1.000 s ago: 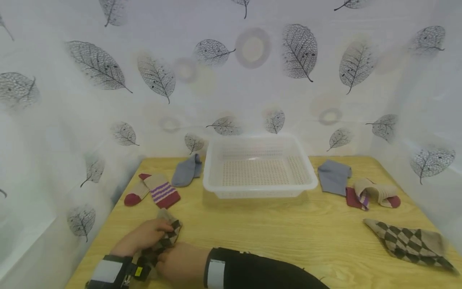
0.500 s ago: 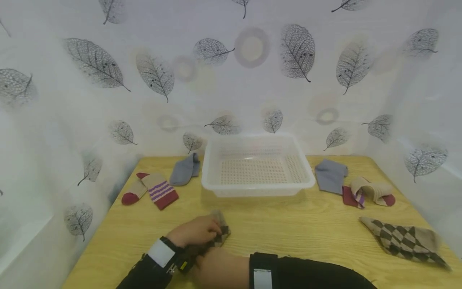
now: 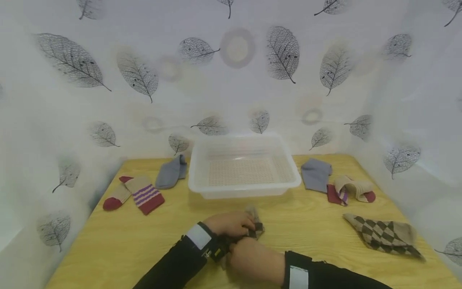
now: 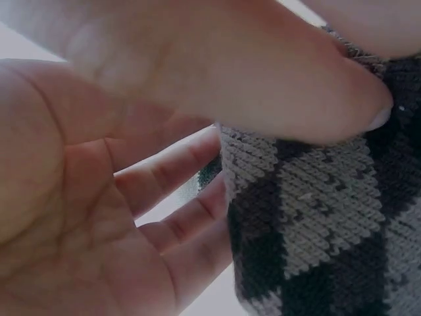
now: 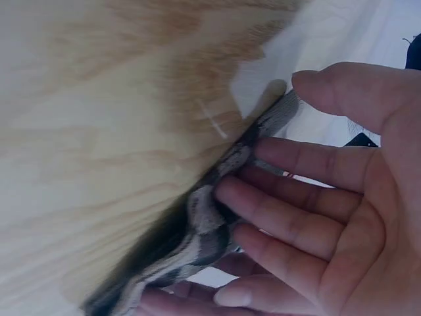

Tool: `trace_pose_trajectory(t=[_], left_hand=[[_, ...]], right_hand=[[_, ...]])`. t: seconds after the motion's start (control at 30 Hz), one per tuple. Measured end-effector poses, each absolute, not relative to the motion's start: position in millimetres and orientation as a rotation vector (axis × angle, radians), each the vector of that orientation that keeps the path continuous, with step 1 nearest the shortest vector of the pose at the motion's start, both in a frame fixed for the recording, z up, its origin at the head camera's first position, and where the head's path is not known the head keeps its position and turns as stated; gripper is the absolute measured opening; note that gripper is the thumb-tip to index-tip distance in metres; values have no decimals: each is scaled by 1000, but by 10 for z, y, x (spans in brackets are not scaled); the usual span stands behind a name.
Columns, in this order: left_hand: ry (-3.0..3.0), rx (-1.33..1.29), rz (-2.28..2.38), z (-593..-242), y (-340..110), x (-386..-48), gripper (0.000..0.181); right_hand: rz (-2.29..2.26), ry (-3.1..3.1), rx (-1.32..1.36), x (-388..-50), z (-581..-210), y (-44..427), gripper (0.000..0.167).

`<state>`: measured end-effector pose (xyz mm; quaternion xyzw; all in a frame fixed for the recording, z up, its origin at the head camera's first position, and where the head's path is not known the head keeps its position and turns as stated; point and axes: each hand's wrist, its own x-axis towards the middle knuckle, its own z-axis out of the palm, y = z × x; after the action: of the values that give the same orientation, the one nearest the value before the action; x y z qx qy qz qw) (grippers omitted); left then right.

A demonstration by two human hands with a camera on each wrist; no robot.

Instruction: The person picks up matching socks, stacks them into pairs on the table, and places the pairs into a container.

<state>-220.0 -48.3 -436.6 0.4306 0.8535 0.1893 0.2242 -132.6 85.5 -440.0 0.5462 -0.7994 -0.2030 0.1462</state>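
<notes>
A beige and dark checkered sock [image 3: 258,229] is held between both hands over the table's front middle, much of it covered by them. My left hand [image 3: 231,224] pinches its far part; in the left wrist view the thumb lies over the checkered knit [image 4: 329,204] with fingers behind it. Nearer the front edge, my right hand [image 3: 255,260] grips the sock's near part. The right wrist view shows its fingers against the sock [image 5: 207,220], which is seen edge-on close to the wood. A similar checkered sock [image 3: 384,235] lies at the right.
A white perforated basket [image 3: 245,187] stands at the back middle of the wooden table [image 3: 119,245]. Left of it lie a grey sock [image 3: 170,173] and striped beige-and-red socks [image 3: 144,194]. On its right are another grey sock [image 3: 316,175] and a crumpled striped sock [image 3: 353,189].
Both hands have carried the checkered sock from the left side of the table to the front middle. The view has turned slightly right; the other socks and basket stay put.
</notes>
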Motion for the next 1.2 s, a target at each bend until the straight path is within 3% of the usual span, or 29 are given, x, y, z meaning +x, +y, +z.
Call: trace_pose_trajectory(t=[0.27,0.43,0.53,0.73,0.8,1.03,1.2], left_hand=[[2577,1009,742,-4379,-885,-1967,36],[2866,1137,598,-4443,-1252,-1688,9],[2954,1184,436,-4491,-1374,-1549,7],[3023,1178,281,-4572,-1410,-1463,40],[3011,1145,275,-4577,-1387,-1473,42],[2968,1031,270,-4608,-1336,-1493,51],[2939,975,279,-4625,-1320,-1504,60]], right_hand=[[-571,-2378,1496,-1423,-4330,802,10],[-410,-2587,1448,-1483,-4283,778,16],[-375,-2536,1503,-1466,-4323,794,18],[-400,-2427,1619,-1436,-4408,734,9],[-430,-2415,1642,-1425,-4426,702,3],[-577,-2302,1623,-1407,-4488,639,10],[-528,-2405,1624,-1464,-4350,673,6]])
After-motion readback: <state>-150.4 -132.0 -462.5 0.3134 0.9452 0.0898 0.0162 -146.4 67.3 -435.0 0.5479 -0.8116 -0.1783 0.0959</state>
